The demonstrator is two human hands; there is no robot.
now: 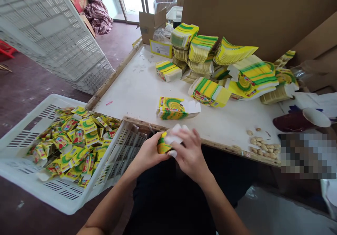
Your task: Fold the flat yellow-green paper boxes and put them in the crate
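Observation:
Just off the table's front edge, my left hand [150,153] is closed around the side of a small yellow and green carton [162,146]. My right hand [190,153] has its fingers bent over the white end of that carton, gripping around its flaps; the fingertips are slightly blurred. White patches show by the right fingertips, and I cannot tell whether all of them are carton flaps. Directly ahead on the table lies a stack of flattened cartons [172,108], white flaps toward the right. Another flat stack [207,92] sits behind it.
On my left, a white plastic crate [56,202] holds many small yellow cartons. Piled carton stacks [202,49] fill the table's back. Peanuts [265,148] and a dark mug [292,121] lie at right. A tall white crate [52,28] leans beside the wooden-edged table [126,87].

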